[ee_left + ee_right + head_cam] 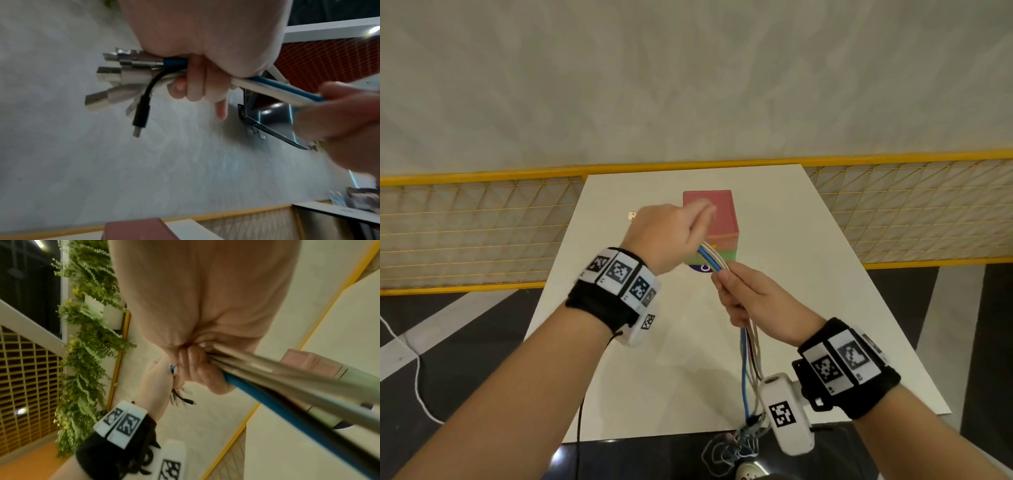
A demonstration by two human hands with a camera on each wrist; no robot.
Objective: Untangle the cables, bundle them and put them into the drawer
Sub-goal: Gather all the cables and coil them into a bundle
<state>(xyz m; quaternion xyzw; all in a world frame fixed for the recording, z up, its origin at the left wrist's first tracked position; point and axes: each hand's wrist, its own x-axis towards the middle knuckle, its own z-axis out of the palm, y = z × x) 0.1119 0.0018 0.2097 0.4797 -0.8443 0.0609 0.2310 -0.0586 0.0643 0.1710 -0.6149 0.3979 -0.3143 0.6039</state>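
Several cables (711, 262), white, blue and dark, run as one bundle between my two hands above the white table (808, 274). My left hand (671, 236) grips the bundle near its plug ends; the USB plugs (109, 76) and a black plug (140, 113) stick out past its fingers (195, 81). My right hand (743, 298) grips the same cables (277, 386) a little nearer to me. Their loose ends (748, 428) hang down past the table's front edge in a tangle. Behind the hands stands the small drawer box (717, 219), pink on top and green below; its front is hidden.
A yellow mesh fence (482, 222) runs behind and beside the table. A white cord (414, 370) lies on the dark floor at the left. A white round object (748, 471) sits below the table's front edge.
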